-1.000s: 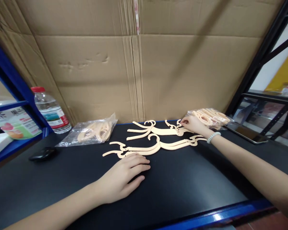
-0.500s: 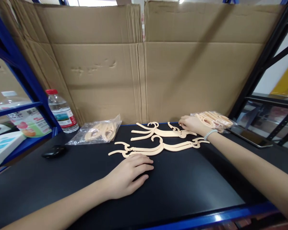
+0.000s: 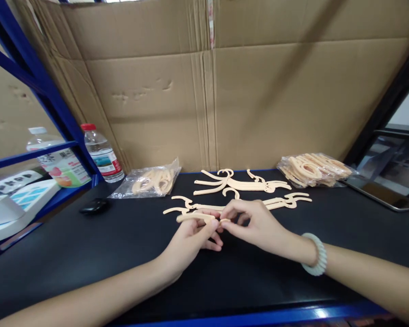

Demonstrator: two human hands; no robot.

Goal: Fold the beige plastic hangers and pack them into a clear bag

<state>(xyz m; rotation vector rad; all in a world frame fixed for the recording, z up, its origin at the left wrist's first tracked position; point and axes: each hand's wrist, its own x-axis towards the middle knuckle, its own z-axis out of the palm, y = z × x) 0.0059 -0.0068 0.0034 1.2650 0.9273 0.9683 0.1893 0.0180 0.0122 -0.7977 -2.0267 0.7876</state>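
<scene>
A pale beige plastic hanger piece (image 3: 195,217) lies in my left hand (image 3: 191,236), its long arm sticking out to the left between thumb and fingers. My right hand (image 3: 254,225) meets it fingertip to fingertip, pinching a small beige end (image 3: 224,220); whether that belongs to the same piece I cannot tell. Just beyond my hands a folding hanger (image 3: 276,202) lies on the black table, partly hidden by my fingers. Farther back rest another beige hanger (image 3: 245,185) and several loose arms (image 3: 207,182).
Clear bags of beige hanger parts lie at the back left (image 3: 153,181) and back right (image 3: 313,169). A water bottle (image 3: 104,154) and a black mouse (image 3: 94,206) are on the left. A tablet (image 3: 383,193) lies at right. Cardboard (image 3: 157,100) walls the back.
My right hand has come back from the far pieces to the middle, now pinching a beige end. My left hand has lifted off the table and holds a hanger piece. The view has shifted slightly.
</scene>
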